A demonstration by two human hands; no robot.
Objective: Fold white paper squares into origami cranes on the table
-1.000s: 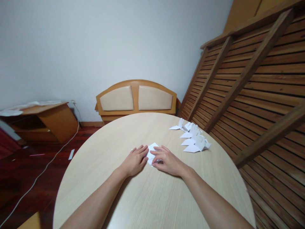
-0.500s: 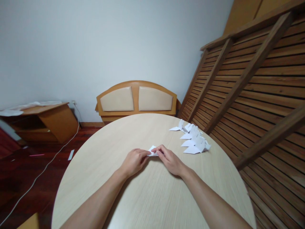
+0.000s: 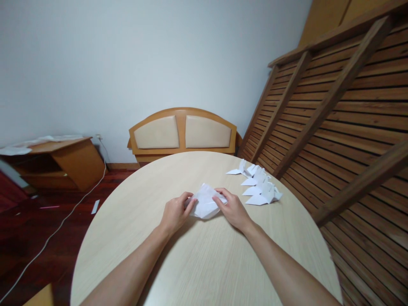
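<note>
A creased sheet of white paper (image 3: 204, 203), partly unfolded, is held between my two hands over the middle of the round table (image 3: 197, 263). My left hand (image 3: 177, 213) pinches its left side, thumb on top and fingers beneath. On the other side my right hand (image 3: 233, 209) grips the right corner, its thumb on the upper face. The fingertips under the sheet are hidden. Right of my right hand stand several folded white paper figures (image 3: 259, 199), bunched in a row with pointed ends facing left.
A wooden headboard (image 3: 182, 131) with pale panels stands against the wall behind the table. Large slatted wooden frames (image 3: 347, 106) lean along the right. At left are a low cabinet (image 3: 76, 163), a white cable (image 3: 60, 223) and a paper strip (image 3: 94, 207) on the dark floor.
The small folded paper between my hands has been opened out into a wider sheet. My hands have moved slightly apart, with the thumbs now on its top face.
</note>
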